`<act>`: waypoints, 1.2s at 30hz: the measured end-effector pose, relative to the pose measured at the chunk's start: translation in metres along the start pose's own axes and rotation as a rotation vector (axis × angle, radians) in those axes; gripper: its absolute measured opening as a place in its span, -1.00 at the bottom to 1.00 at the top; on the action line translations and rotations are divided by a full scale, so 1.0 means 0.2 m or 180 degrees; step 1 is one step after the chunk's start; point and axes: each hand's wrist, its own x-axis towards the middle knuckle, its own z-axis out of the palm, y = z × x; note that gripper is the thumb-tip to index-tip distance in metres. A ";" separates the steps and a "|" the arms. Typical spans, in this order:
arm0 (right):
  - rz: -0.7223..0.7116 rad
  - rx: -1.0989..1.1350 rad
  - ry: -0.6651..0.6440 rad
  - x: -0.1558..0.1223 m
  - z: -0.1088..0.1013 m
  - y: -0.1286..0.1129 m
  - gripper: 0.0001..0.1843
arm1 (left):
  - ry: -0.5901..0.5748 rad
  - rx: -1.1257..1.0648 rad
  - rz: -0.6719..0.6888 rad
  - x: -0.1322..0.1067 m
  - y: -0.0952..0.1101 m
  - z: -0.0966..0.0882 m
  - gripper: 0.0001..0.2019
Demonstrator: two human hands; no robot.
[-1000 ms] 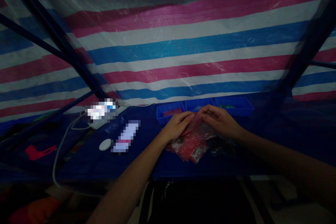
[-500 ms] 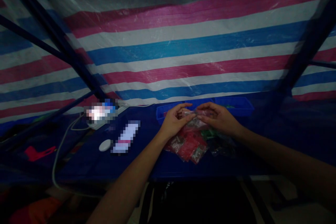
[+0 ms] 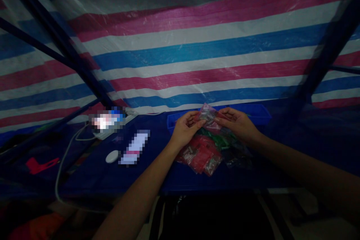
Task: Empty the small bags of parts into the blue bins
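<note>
Between my two hands is a small clear plastic bag [image 3: 207, 114] with a reddish tint and greyish contents too small to make out. My left hand [image 3: 185, 129] pinches its left side with thumb and fingers, and my right hand [image 3: 235, 123] grips its right side the same way. Below them on the table lies a pile of red plastic bags [image 3: 198, 153], several with small metallic-looking bits inside. Green bags [image 3: 222, 141] lie just right of the red ones, and dark clear bags [image 3: 239, 157] beside those.
Blue trays [image 3: 257, 114] stand behind my hands along the striped sheet. To the left on the blue table [image 3: 163, 180] are a white round disc [image 3: 112, 156], a blurred phone-like slab [image 3: 135, 148] and a white cable [image 3: 57, 180]. Blue metal posts [image 3: 73, 60] slant at both sides.
The small bag has been lifted and tilted upright, so more of its face shows above my fingers. More of the green bags shows beneath it. The pile has not moved.
</note>
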 end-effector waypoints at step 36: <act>-0.0182 -0.0351 -0.0181 -0.01 -0.01 -0.04 -0.53 | -0.0338 0.0560 0.0094 -0.03 0.00 0.03 -0.64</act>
